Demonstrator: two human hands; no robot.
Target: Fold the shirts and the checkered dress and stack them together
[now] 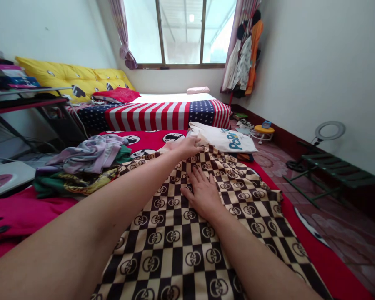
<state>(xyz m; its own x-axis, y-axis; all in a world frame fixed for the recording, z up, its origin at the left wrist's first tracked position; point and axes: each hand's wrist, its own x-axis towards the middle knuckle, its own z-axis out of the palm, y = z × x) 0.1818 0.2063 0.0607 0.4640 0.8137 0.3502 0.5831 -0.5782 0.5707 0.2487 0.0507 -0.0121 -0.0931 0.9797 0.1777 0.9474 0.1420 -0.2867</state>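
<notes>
A black-and-cream checkered cloth (175,233) with ring logos lies spread over a red mat (325,258). My right hand (203,192) rests flat on the cloth near its middle, fingers stretched out and apart. My left hand (189,146) reaches farther, to the cloth's far edge, with fingers extended onto the fabric beside a white printed garment (225,139). Whether those fingers pinch the edge is unclear.
A heap of purple, green and patterned clothes (84,164) lies left of the cloth, and a pink garment (15,216) nearer. A bed with a flag-striped cover (156,114) stands behind. A green folding rack (334,171) and ring light (329,131) stand by the right wall.
</notes>
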